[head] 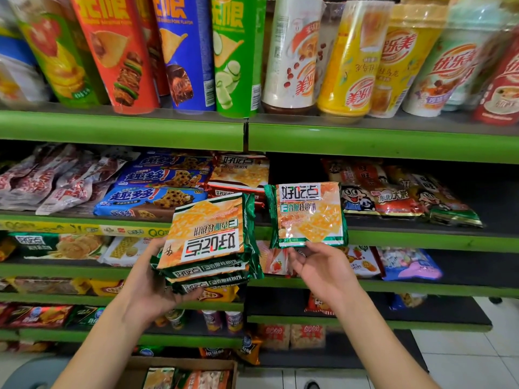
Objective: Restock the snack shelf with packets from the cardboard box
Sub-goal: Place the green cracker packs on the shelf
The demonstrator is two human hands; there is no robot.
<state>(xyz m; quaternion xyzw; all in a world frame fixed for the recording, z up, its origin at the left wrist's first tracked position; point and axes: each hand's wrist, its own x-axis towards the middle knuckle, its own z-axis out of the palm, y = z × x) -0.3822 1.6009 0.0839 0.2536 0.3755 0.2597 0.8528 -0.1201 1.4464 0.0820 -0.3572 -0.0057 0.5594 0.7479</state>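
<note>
A stack of green-edged cracker packets point(209, 242) is gripped from below by the left hand point(153, 287), fingers curled round its near end; the top packet is turned upside down to the camera, and 好吃点 is printed in black on a white panel, with the same name repeated on the edges of the packets beneath. A single matching packet point(307, 214) is pinched at its lower edge by the fingertips of the right hand point(320, 269) and held upright, 好吃点 readable the right way up, just in front of the green lip of the snack shelf point(407, 240). Behind it, brown-edged 好吃点 packets point(241, 175) are stacked on that shelf, beside blue chocolate-chip cookie packs point(157, 199) marked 趣多多. To the right, red rice-cracker bags point(393, 192) with a cartoon face are laid flat. On the shelf above, tall crisp tubes point(185, 51) and 优乐美 drink cups point(404, 60) are stood. At the bottom edge, the open cardboard box point(179, 373) is seen with more packets inside
</note>
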